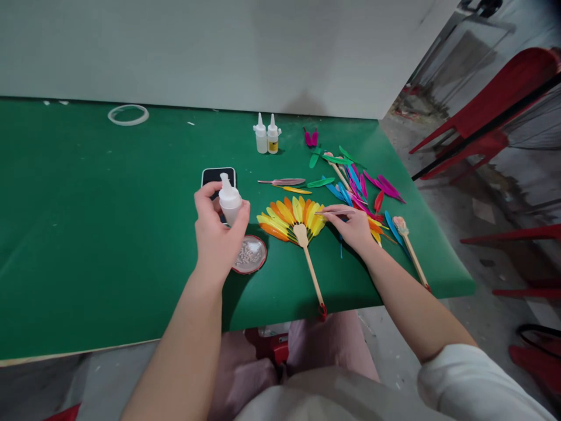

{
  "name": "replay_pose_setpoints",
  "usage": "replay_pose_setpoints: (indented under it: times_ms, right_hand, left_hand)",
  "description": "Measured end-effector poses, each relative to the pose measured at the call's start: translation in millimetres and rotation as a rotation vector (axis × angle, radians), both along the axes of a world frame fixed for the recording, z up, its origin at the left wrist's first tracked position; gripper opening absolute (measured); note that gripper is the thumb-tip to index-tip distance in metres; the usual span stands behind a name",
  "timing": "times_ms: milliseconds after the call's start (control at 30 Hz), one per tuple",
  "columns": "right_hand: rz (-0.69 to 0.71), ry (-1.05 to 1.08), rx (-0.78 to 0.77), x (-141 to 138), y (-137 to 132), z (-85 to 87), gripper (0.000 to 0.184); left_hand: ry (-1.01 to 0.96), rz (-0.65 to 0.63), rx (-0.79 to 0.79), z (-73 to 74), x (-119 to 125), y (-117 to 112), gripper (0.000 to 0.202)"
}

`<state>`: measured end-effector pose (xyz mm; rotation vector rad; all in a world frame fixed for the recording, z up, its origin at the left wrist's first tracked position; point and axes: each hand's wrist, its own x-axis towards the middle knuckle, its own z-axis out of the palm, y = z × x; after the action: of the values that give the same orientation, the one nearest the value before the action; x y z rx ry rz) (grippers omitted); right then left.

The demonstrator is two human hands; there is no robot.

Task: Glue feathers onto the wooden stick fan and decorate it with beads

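Note:
A white glue bottle [230, 206] with a nozzle top stands upright in my left hand [214, 225], whose fingers wrap round it. My right hand [353, 229] pinches a pair of thin tweezers [336, 212], their tips at the right edge of a feather fan [302, 213]. Yellow and orange feathers spread out from the fan's pale wooden handle [312, 269], which points toward me and ends in a red tassel. Just below the bottle lies a round dish [249, 255] of small beads, partly hidden by my left hand. Whether the tweezers grip a feather I cannot tell.
Behind my left hand lies a phone [214, 176]. Two small glue bottles [267, 139] stand near the wall. Loose coloured feathers [350, 181] lie at the right, with another wooden handle [414, 254]. A clear ring [128, 115] rests far left. Red chairs [486, 111] stand beyond the table.

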<state>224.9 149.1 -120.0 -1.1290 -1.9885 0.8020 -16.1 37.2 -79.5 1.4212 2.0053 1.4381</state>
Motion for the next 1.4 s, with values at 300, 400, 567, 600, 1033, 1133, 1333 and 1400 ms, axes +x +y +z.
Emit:
replay_pose_setpoints:
  times_ms: [300,400,567,600,1033,1133,1333,1400]
  right_hand:
    - [0.004,-0.022,0.000,0.5,0.0,-1.5,0.016]
    - [0.007,-0.036,0.002,-0.3,-0.5,-0.3,0.016]
    - [0.004,-0.042,-0.008,-0.3,-0.5,1.2,0.015]
    - [0.007,-0.041,-0.011,-0.1,-0.3,0.9,0.015]
    - [0.013,-0.019,-0.043,-0.5,1.0,-0.1,0.015]
    - [0.011,-0.028,-0.042,-0.7,0.7,0.4,0.015]
    - [0.010,-0.033,-0.041,0.1,1.0,1.0,0.015]
    - [0.014,-0.036,-0.043,0.4,0.9,0.9,0.015]
  left_hand:
    - [-0.120,0.078,0.082,-1.6,1.4,4.1,0.049]
    - [-0.119,0.073,0.084,-1.7,0.2,4.0,0.049]
    - [-0.113,0.069,0.083,-2.1,-0.4,3.9,0.048]
    - [-0.114,0.069,0.085,-2.2,-0.4,3.9,0.048]
    - [-0.113,0.042,0.082,-3.2,-0.3,4.4,0.051]
    - [-0.099,0.037,0.077,-3.6,-0.4,4.3,0.051]
    - [-0.099,0.034,0.066,-2.7,0.2,4.0,0.050]
    - [-0.095,0.035,0.066,-2.6,0.4,3.9,0.050]
